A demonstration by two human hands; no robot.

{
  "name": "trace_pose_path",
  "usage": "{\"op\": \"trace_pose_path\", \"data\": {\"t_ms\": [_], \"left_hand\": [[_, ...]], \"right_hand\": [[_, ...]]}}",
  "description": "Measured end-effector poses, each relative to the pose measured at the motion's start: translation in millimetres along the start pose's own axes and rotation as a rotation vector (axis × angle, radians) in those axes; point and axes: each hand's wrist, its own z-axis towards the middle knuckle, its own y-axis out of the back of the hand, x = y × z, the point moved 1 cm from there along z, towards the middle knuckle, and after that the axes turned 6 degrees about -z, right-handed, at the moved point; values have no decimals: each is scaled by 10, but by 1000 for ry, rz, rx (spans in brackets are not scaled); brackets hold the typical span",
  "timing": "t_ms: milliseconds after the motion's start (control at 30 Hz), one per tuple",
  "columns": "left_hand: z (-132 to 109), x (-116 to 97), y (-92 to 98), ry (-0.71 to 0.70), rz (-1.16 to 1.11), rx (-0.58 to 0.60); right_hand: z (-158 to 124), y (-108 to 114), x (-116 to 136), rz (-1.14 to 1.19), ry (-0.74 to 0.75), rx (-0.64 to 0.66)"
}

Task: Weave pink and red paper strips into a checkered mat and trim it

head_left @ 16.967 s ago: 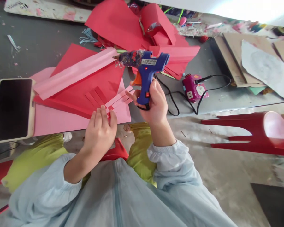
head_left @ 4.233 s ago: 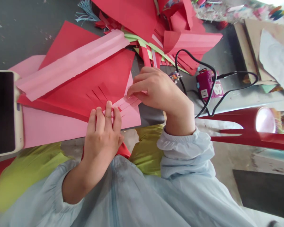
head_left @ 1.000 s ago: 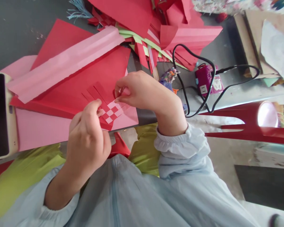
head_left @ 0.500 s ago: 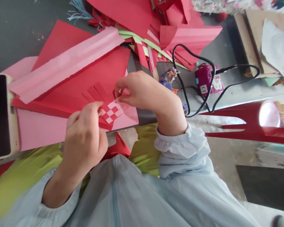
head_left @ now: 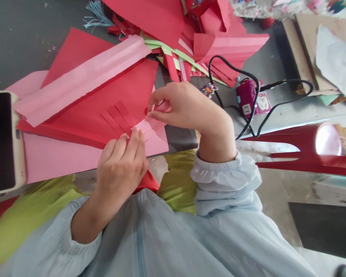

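Observation:
My left hand [head_left: 122, 159] lies with its fingers extended and pressed down over the woven red-and-pink paper strips, covering most of the checkered part. Slit red paper strips [head_left: 119, 115] fan out beyond its fingertips. To the right, my right hand [head_left: 187, 105] is closed in a pinch on a pink paper strip [head_left: 145, 125], which runs back toward the left fingertips. Under the work lie a red paper sheet [head_left: 127, 84] and a pink paper sheet [head_left: 60, 157].
A phone [head_left: 1, 142] lies at the left edge. A folded pink paper strip [head_left: 83, 79] crosses the red sheet. Behind are red paper scraps [head_left: 150, 19] and a blue tassel [head_left: 96, 15]. A black cable [head_left: 242, 69] loops by a purple power adapter [head_left: 246, 98]; cardboard [head_left: 308, 50] lies at right.
My left hand has moved right and flattened onto the weave, hiding the checkered squares that showed before. My right hand has shifted slightly right, still pinching.

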Motion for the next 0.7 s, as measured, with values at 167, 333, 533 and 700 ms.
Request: {"op": "trace_pose_path", "data": {"t_ms": [167, 333, 533, 700], "left_hand": [[-19, -5, -11, 5, 11, 3], [-40, -3, -18, 5, 21, 0], [-41, 5, -34, 18, -25, -25], [-59, 5, -69, 19, -46, -63]], "right_hand": [[-127, 161, -176, 129, -96, -93], [-185, 163, -280, 346, -100, -137], [-139, 120, -268, 412, -137, -173], [-125, 136, -208, 339, -73, -148]]}}
